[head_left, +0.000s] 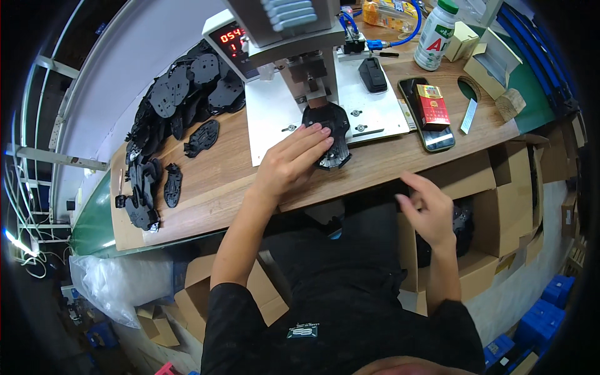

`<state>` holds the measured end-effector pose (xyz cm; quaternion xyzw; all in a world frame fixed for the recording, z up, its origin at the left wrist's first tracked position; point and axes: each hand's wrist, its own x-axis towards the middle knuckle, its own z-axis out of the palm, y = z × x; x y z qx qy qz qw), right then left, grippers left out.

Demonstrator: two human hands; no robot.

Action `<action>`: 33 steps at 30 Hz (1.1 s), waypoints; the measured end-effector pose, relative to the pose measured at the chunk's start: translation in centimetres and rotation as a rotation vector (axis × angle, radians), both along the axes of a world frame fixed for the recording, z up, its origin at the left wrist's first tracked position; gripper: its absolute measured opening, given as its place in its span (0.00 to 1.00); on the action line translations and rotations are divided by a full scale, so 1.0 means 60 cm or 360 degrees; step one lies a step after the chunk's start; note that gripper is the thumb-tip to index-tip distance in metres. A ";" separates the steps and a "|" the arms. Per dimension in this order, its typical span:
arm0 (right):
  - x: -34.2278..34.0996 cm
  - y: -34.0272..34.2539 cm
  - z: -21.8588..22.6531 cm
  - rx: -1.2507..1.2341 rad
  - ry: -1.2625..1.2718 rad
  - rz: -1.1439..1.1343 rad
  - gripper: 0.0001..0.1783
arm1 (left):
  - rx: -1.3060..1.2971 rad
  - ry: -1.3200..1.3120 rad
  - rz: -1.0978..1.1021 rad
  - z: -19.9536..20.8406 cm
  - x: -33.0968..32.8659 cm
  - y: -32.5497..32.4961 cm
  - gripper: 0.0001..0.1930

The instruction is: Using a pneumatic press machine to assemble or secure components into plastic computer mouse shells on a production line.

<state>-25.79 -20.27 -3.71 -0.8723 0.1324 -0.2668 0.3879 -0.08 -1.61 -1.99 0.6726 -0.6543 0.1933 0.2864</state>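
Observation:
My left hand (292, 157) is closed on a black plastic shell (337, 125), its fingers stretched across the left side and its thumb hidden. The shell lies at the front of a bench press (312, 78), its far end beneath the press head. Whether the head touches it I cannot tell. Off the table's front edge, my right hand (431, 211) hovers over an open cardboard box (481, 275). Its thumb and forefinger stand apart, the other fingers are bent, and nothing shows in it. Black parts (464, 228) lie inside that box.
A heap of black plastic parts (169, 94) covers the table's left side, with single pieces (201, 138) nearby. Right of the press lie a phone (437, 140) with a red pack (432, 105) on it, a white bottle (432, 47) and a small open carton (490, 65).

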 end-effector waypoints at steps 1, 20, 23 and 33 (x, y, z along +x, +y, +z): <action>0.038 0.008 0.014 -0.0138 -0.0079 0.0144 0.24 | 0.0006 -0.0013 0.0018 -0.001 -0.001 0.003 0.21; 0.190 0.069 0.069 -0.0874 0.0191 0.0290 0.32 | 0.0364 -0.0230 0.1610 -0.045 0.174 0.248 0.28; 0.189 0.066 0.067 -0.0891 0.0179 0.0262 0.32 | 0.0512 0.0083 0.1624 -0.065 0.136 0.302 0.23; 0.192 0.066 0.072 -0.0901 0.0174 0.0230 0.33 | 0.0541 0.0226 0.1382 -0.006 0.002 0.262 0.29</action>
